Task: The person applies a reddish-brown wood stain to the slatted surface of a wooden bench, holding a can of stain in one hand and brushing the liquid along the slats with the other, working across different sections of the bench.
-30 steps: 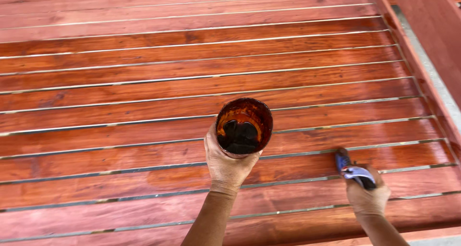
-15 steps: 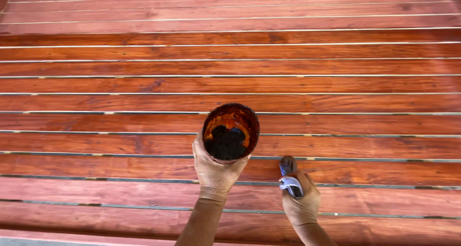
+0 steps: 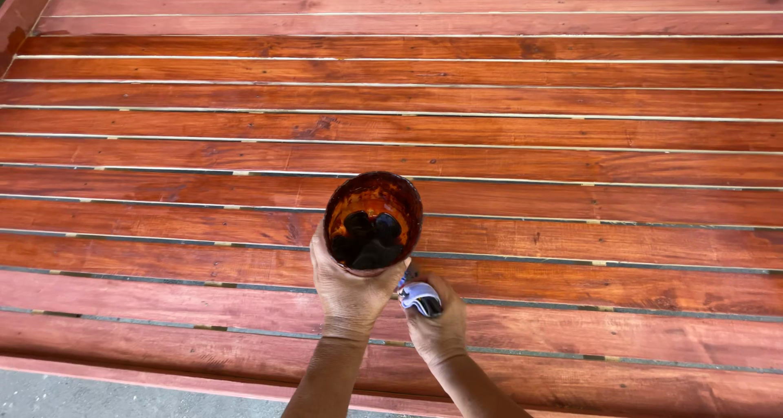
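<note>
Red-brown stained wooden slats (image 3: 489, 132) fill nearly the whole frame, running left to right with thin pale gaps between them. Surface looks glossy in the middle rows and duller, more pinkish, in the lowest rows. Grey concrete floor (image 3: 98, 393) shows as a strip at the lower left corner. A darker upright board edge (image 3: 15, 18) sits at the upper left corner.

Left hand (image 3: 351, 291), lower centre of frame: grip clamped around the side of a round, stain-coated container (image 3: 373, 218), fingers wrapped on the near wall. Container held above the slats, mouth tilted toward the camera. Inside: dark stain with black lumps near the bottom and orange-brown film up the walls. What the lumps are cannot be told.

Right hand (image 3: 436, 328), just right of and below the left hand, the two nearly touching: grip closed on a small item wrapped in white and blue material (image 3: 420, 297). A short dark tip shows above the wrap, close under the container's lower right rim; whether it touches the container cannot be told. Kind of tool not clear at this size.

Both forearms enter from the bottom edge, centre.
</note>
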